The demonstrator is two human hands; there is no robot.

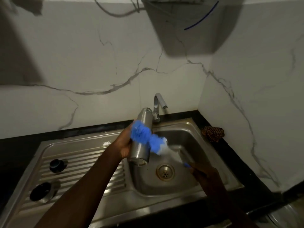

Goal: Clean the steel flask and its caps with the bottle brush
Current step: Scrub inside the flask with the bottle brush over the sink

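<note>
My left hand [124, 142] grips the steel flask [143, 120] round its middle and holds it tilted over the sink basin [185, 134], its base toward me. The bottle brush [144, 136], blue and white bristles blurred, lies across the flask's outer side. My right hand [204, 174] holds the brush's handle low at the right, over the basin. Two caps rest on the ribbed draining board: a dark knobbed cap [56, 164] and a round steel-rimmed cap [42, 191] nearer me.
A chrome tap [158, 104] stands behind the basin, with no water visibly running. The drain [165, 172] sits in the basin floor. A brown scrubber [213, 133] lies on the black counter at the right. Marble walls close in behind and to the right.
</note>
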